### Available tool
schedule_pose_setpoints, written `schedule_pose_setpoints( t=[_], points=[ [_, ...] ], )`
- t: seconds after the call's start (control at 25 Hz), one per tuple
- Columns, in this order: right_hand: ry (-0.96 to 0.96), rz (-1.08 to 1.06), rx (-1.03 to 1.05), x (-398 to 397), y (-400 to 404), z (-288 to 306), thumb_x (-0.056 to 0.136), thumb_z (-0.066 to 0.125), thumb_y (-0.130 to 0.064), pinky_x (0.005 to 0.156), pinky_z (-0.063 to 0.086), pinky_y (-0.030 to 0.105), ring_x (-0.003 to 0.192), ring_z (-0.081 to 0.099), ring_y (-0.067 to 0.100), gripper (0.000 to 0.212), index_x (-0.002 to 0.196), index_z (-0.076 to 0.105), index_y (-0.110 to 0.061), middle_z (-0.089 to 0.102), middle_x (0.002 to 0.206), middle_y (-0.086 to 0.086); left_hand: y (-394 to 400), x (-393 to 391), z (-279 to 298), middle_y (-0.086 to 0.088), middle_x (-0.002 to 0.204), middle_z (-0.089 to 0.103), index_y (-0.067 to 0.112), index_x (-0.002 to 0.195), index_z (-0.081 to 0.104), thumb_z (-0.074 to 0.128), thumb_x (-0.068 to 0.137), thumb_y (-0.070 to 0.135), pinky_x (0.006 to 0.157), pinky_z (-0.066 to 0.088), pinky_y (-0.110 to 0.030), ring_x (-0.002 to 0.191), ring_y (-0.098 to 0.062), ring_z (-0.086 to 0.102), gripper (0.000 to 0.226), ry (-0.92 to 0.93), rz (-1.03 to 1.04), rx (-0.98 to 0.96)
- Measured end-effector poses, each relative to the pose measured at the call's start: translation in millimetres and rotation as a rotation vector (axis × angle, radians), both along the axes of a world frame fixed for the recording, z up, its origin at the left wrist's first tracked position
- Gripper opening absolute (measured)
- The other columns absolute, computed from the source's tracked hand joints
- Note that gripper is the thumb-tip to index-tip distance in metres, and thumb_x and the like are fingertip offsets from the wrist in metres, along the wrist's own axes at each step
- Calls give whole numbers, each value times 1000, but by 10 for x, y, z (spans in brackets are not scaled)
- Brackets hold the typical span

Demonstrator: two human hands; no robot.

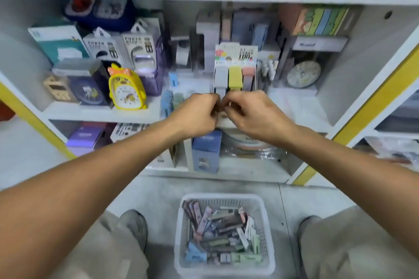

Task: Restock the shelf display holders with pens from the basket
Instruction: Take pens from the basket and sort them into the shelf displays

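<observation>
A white mesh basket (265, 217) on the floor between my knees holds several flat pen packs in pink, green, blue and dark colours. On the middle shelf stands a clear display holder (235, 70) with grey, yellow and pink columns of packs. My left hand (197, 113) and my right hand (251, 113) meet just in front of the holder's grey column. Their fingertips pinch together on a small grey pen pack (220, 95), mostly hidden by the fingers.
A yellow chick alarm clock (125, 89) and power bank boxes (102, 46) stand left of the holder. A round clock in a clear box (303, 73) stands to its right. Boxes fill the shelf below (206, 154). Yellow shelf edges run along both sides.
</observation>
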State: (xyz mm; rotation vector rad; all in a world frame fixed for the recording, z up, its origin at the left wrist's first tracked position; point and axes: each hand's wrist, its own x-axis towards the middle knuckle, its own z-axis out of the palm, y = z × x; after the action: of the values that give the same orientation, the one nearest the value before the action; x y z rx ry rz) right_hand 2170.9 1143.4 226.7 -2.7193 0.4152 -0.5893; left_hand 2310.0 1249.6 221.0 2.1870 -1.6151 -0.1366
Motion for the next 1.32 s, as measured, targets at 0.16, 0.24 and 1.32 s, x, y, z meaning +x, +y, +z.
schedule_pose_setpoints(
  t=[0.16,0.24,1.32],
  points=[
    [830,121,90,-269,346,-932,91,54,-19,78,55,32,86,69,22,18,102,68,-20,73,85,2,360,-206,-781,-5,112,62,11,126,55,60,88,14,82,51,-34,96,-24,60,39,-13,-250,799],
    [1060,120,132,-449,458,-1522,91,56,-17,88,56,38,98,67,24,22,109,70,-17,72,100,4,522,-300,-1255,-12,115,62,6,126,55,65,88,21,88,55,-45,104,-34,62,42,-14,-286,1027],
    [473,-695,646,-1021,1024,-3855,84,62,3,85,52,44,105,59,34,56,138,47,-2,53,125,13,500,-1062,-3904,-6,117,56,19,117,64,72,83,34,94,47,-43,114,-27,49,38,336,507,514]
  ],
)
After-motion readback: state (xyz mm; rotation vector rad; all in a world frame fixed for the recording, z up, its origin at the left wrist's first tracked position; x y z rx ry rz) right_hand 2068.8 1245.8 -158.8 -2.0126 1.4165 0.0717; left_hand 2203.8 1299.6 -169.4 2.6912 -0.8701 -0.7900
